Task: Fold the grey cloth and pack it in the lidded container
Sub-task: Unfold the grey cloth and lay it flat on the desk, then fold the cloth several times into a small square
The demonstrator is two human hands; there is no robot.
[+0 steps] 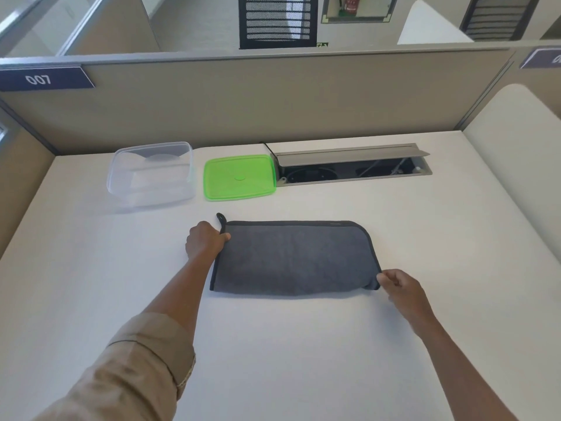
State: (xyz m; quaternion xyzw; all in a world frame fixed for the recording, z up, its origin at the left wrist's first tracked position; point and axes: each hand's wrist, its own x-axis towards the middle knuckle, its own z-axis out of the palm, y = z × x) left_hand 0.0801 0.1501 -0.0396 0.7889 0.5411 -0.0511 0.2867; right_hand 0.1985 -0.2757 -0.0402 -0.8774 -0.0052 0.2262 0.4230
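White bench [303, 344] fills most of the view; a grey partition wall [273, 98] runs along its far edge, with a blue label reading 007 [42, 79] at the wall's upper left.

Cable hatch [352, 164] is set into the bench at the far edge, right of centre, its flap raised.

Grey cloth [294, 258] lies flat near the middle of the bench, folded over into a long rectangle with dark piped edging. The rounded corner sits at its far right; a small dark hanging loop [221, 219] sticks out at its far left corner. The near edge looks like a soft fold, slightly puffed.

Clear container [151, 174] stands open toward the far left of the bench, apart from the cloth. Nothing clearly seen inside it.

Green lid [239, 177] lies flat on the bench just right of the container, its right edge touching or overlapping the hatch frame; cannot tell which.

Left hand [205, 240]: fingers closed, thumb on top, pinching the cloth's far left corner just below the loop. A rolled tan sleeve [145, 360] covers the arm near the elbow.

Right hand [400, 287]: fingertips pinched together on the cloth's near right corner, at the edging. Forearm is bare
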